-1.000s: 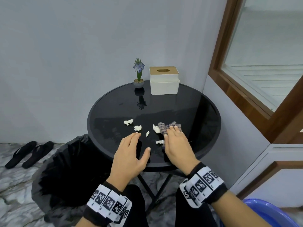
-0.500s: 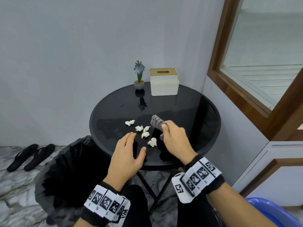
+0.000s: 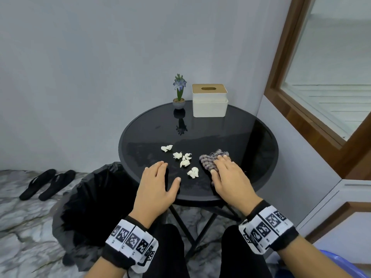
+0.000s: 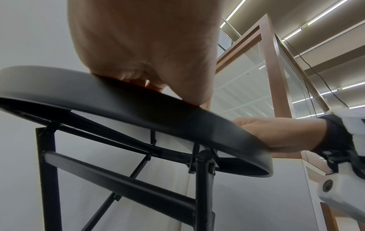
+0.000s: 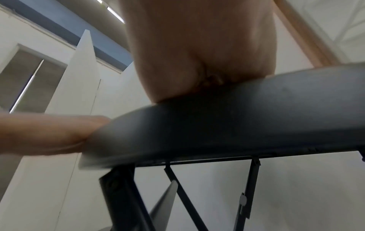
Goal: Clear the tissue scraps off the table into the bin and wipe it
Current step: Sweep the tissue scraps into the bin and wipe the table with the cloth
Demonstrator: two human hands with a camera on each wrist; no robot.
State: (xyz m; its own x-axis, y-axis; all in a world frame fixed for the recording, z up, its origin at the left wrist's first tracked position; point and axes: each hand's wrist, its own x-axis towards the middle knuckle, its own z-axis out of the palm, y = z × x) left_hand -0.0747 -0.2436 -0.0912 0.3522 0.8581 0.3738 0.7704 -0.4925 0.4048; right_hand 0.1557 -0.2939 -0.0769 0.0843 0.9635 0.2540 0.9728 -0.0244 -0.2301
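Observation:
Several white tissue scraps [image 3: 184, 163] lie bunched near the front middle of the round black table [image 3: 251, 137]. Right of them a grey-purple cloth [image 3: 207, 160] lies on the glass, and my right hand [image 3: 218, 165] presses flat on it with fingers extended. My left hand [image 3: 168, 173] rests open at the table's front-left edge, thumb spread, just short of the scraps. The bin [image 3: 96, 197], lined with a black bag, stands on the floor below that edge. Both wrist views look up at the table rim [image 4: 138, 103]; the fingers are hidden above it.
A small potted flower [image 3: 179, 97] and a white tissue box [image 3: 209, 103] stand at the table's far side against the wall. Black sandals [image 3: 46, 183] lie on the floor at left. A blue tub [image 3: 341, 265] sits at the lower right, with the window frame [image 3: 301, 109] to the right.
My right hand swept the cloth left, bunching the scraps together, lifted it, then laid it flat again to their right. The left hand stayed at the front edge.

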